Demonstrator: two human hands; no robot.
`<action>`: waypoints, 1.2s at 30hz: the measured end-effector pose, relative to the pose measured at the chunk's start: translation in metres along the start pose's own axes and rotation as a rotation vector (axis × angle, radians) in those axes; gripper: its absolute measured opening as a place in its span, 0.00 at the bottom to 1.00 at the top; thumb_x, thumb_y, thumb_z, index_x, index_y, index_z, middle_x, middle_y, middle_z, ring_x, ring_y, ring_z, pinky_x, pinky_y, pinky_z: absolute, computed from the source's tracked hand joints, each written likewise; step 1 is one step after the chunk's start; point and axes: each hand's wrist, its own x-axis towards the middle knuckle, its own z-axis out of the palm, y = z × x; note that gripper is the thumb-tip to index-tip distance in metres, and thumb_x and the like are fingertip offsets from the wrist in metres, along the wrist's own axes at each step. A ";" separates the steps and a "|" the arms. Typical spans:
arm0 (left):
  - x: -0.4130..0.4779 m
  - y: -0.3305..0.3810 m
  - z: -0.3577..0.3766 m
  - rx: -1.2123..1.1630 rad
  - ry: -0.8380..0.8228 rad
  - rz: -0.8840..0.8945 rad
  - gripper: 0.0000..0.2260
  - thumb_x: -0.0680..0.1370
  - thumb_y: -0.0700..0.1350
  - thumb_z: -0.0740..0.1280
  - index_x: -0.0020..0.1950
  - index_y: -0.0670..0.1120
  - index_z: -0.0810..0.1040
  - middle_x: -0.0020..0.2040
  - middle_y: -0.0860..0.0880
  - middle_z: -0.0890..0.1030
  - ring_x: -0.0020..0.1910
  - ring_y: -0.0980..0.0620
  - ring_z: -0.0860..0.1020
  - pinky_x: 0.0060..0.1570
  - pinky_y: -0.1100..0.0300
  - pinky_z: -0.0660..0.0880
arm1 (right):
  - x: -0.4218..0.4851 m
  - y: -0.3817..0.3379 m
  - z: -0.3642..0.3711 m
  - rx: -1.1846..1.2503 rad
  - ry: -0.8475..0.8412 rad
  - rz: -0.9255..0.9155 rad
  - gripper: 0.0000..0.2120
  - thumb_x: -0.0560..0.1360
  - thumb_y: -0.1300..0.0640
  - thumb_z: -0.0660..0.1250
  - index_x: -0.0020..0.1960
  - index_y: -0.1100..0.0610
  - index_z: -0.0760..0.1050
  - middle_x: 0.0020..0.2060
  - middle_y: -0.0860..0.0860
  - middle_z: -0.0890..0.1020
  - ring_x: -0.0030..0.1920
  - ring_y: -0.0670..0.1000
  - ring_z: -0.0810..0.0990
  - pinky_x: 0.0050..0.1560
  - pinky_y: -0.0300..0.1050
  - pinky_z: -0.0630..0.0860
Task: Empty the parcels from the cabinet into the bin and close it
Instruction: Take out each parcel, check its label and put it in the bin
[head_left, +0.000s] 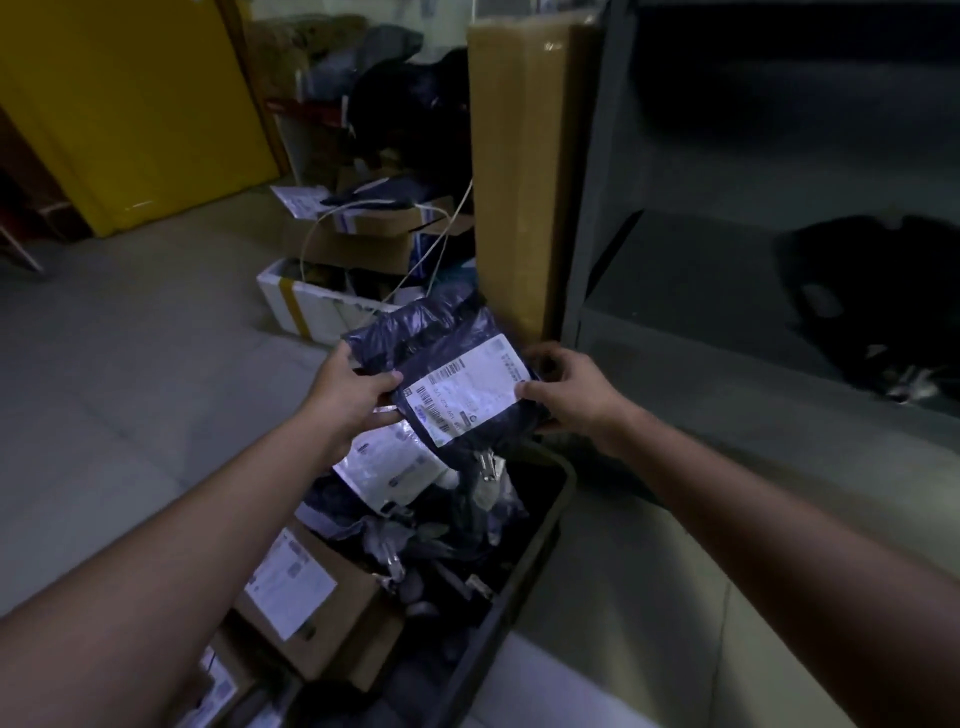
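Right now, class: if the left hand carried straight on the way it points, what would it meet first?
The left hand grips the dark parcel, which would go with it. Past that, probably the tall cardboard box beside the cabinet; depth is unclear.

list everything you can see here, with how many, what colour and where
held parcel: one, dark plastic with white label, above the bin, between both hands
bin: one, dark, on the floor below the hands
parcels in bin: several, mostly dark bags, plus a brown carton; exact count unclear
cabinet: one, grey, at right
shelf parcel: at least one, black, on the cabinet's shelf
tall carton: one, brown, upright beside the cabinet
foam box: one, white with yellow tape, on the floor
open cartons: a few, brown, stacked by the foam box
yellow panel: one, upper left
left hand: grips the held parcel's left edge
right hand: grips its right edge
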 end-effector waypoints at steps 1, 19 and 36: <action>0.007 -0.009 -0.007 -0.007 0.017 -0.013 0.16 0.80 0.32 0.65 0.63 0.48 0.69 0.51 0.50 0.80 0.43 0.48 0.83 0.33 0.57 0.82 | 0.010 0.005 0.011 -0.012 -0.017 0.002 0.21 0.78 0.64 0.66 0.70 0.55 0.69 0.60 0.53 0.76 0.51 0.54 0.80 0.38 0.46 0.83; 0.117 -0.164 -0.088 0.241 0.144 -0.169 0.17 0.78 0.33 0.68 0.62 0.47 0.67 0.62 0.45 0.77 0.52 0.44 0.81 0.33 0.54 0.83 | 0.141 0.124 0.140 -0.346 -0.135 -0.027 0.19 0.76 0.63 0.68 0.66 0.54 0.76 0.58 0.54 0.80 0.59 0.57 0.79 0.60 0.56 0.78; 0.091 -0.101 -0.109 1.012 -0.002 -0.303 0.15 0.74 0.54 0.75 0.43 0.41 0.82 0.38 0.43 0.83 0.39 0.44 0.82 0.37 0.59 0.74 | 0.128 0.081 0.091 -0.619 -0.208 0.032 0.17 0.78 0.49 0.68 0.65 0.53 0.77 0.59 0.49 0.79 0.55 0.52 0.79 0.47 0.40 0.70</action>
